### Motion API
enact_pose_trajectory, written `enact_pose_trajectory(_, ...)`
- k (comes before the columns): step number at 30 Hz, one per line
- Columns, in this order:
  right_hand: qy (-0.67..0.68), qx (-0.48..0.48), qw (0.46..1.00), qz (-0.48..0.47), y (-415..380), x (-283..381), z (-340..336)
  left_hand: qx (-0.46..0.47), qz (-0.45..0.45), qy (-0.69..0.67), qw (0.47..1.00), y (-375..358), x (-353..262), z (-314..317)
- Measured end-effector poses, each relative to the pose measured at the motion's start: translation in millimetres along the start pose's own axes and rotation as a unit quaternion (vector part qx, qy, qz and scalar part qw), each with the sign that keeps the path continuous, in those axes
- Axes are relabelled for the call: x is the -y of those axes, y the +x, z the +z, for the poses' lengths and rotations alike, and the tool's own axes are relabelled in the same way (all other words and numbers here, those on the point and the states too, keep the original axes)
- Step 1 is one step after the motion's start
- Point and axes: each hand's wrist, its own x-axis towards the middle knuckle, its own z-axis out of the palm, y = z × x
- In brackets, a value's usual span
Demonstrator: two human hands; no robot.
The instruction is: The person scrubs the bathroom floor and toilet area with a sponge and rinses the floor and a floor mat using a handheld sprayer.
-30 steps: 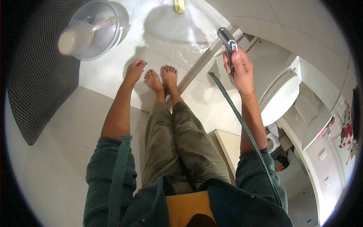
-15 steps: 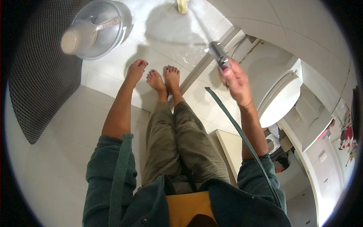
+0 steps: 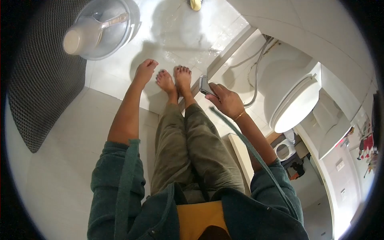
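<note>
My right hand [image 3: 227, 101] is wrapped round a silver sprayer [image 3: 204, 85] with a metal hose [image 3: 259, 68] running up behind it. The sprayer's head is close to my bare feet [image 3: 183, 79], over the raised floor edge. My left hand [image 3: 146, 71] hangs to the left of the feet with its fingers curled together; whether they hold anything cannot be made out. Wet patches shine on the white tiled floor [image 3: 176, 58].
A clear basin [image 3: 127, 36] with a dipper [image 3: 73, 41] stands at the upper left, beside a dark woven mat [image 3: 48, 76]. A yellow object [image 3: 195, 4] lies at the top. The toilet [image 3: 296, 106] is on the right, past the raised edge [image 3: 234, 50].
My right hand has moved down and left with the sprayer, which is turned nearer my feet. The water jet seen earlier no longer shows. My left hand has barely moved.
</note>
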Motion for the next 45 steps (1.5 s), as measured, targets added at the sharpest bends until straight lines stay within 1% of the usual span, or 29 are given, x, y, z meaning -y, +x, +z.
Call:
enact_pose_trajectory(2, 0.033, 0.006, 0.998, -0.045, -1, -4, 11, 0.001, -0.005, 0.005, 1.0, -3, -2, -2)
enact_pose_trajectory(4, 0.019, 0.059, 0.993, -0.099, -6, -4, 25, 0.024, -0.055, 0.046, 0.997, -8, -10, -6)
enact_pose_trajectory(6, -0.045, 0.101, 0.988, -0.104, -10, -2, 25, 0.022, -0.043, 0.029, 0.998, -8, -7, -8)
enact_pose_trajectory(8, -0.051, 0.017, 0.996, -0.07, -6, -11, 23, 0.018, -0.033, 0.013, 0.999, -7, -3, -10)
enact_pose_trajectory(9, -0.01, -0.008, 0.999, -0.031, -3, -14, 18, 0.021, -0.041, 0.017, 0.999, -6, -1, -12)
enact_pose_trajectory(10, -0.018, -0.014, 0.999, -0.035, -2, -16, 16, 0.025, -0.048, 0.021, 0.998, -5, 0, -13)
enact_pose_trajectory(12, -0.042, 0.031, 0.996, -0.077, -8, -14, 20, 0.026, -0.045, 0.027, 0.998, -4, 2, -15)
enact_pose_trajectory(14, -0.047, 0.157, 0.983, -0.088, -13, -11, 22, 0.029, -0.043, 0.03, 0.998, -6, -1, -12)
enact_pose_trajectory(15, -0.051, 0.173, 0.98, -0.086, -15, -15, 27, 0.024, -0.053, 0.025, 0.998, -6, -5, -10)
enact_pose_trajectory(16, -0.05, 0.174, 0.98, -0.084, -16, -17, 28, 0.019, -0.063, 0.02, 0.998, -8, -9, -10)
enact_pose_trajectory(18, -0.088, 0.161, 0.983, -0.011, -11, -26, 28, 0.024, -0.056, 0.01, 0.998, -5, -6, -7)
enact_pose_trajectory(19, -0.095, 0.147, 0.984, 0.033, -7, -42, 36, 0.031, -0.05, 0.002, 0.998, -4, -3, -7)
enact_pose_trajectory(20, -0.092, 0.091, 0.989, 0.076, -5, -63, 47, 0.033, -0.051, 0.005, 0.998, -5, -5, -7)
enact_pose_trajectory(22, -0.105, 0.087, 0.984, 0.115, 5, -46, 16, 0.04, -0.05, 0.043, 0.997, -8, -13, -7)
enact_pose_trajectory(23, -0.103, 0.088, 0.984, 0.117, 5, -45, 14, 0.042, -0.051, 0.045, 0.997, -5, -7, -7)
enact_pose_trajectory(25, -0.093, 0.048, 0.992, 0.071, 6, -43, 13, 0.04, -0.029, 0.04, 0.998, 3, 3, -9)
enact_pose_trajectory(28, -0.103, 0.13, 0.986, 0.0, -4, -44, 30, 0.036, -0.031, 0.034, 0.998, -1, -2, -11)
enact_pose_trajectory(29, -0.09, 0.198, 0.976, 0.011, -5, -38, 30, 0.038, -0.032, 0.035, 0.998, -2, -4, -11)
enact_pose_trajectory(30, -0.093, 0.225, 0.97, -0.002, -8, -39, 35, 0.038, -0.035, 0.038, 0.998, -3, -6, -12)
enact_pose_trajectory(32, -0.095, 0.259, 0.961, 0.03, -10, -51, 47, 0.039, -0.037, 0.043, 0.998, -5, -11, -14)
enact_pose_trajectory(34, -0.087, 0.226, 0.966, 0.092, -10, -61, 52, 0.034, -0.052, 0.058, 0.996, -6, -16, -15)
enact_pose_trajectory(35, -0.093, 0.185, 0.972, 0.111, -11, -62, 51, 0.035, -0.052, 0.06, 0.996, -6, -16, -16)
enact_pose_trajectory(38, -0.083, 0.173, 0.974, 0.122, -5, -64, 46, 0.03, -0.043, 0.051, 0.997, -4, -15, -18)
enact_pose_trajectory(39, -0.109, 0.169, 0.973, 0.114, -5, -60, 43, 0.035, -0.039, 0.053, 0.997, -2, -15, -19)
enact_pose_trajectory(40, -0.107, 0.169, 0.973, 0.116, -6, -56, 40, 0.04, -0.036, 0.055, 0.997, -1, -15, -20)
enact_pose_trajectory(42, -0.114, 0.154, 0.979, 0.077, -7, -46, 36, 0.038, -0.026, 0.06, 0.997, 2, -13, -21)
enact_pose_trajectory(45, -0.133, 0.14, 0.979, 0.06, -9, -41, 44, 0.04, -0.018, 0.05, 0.998, 5, -9, -19)
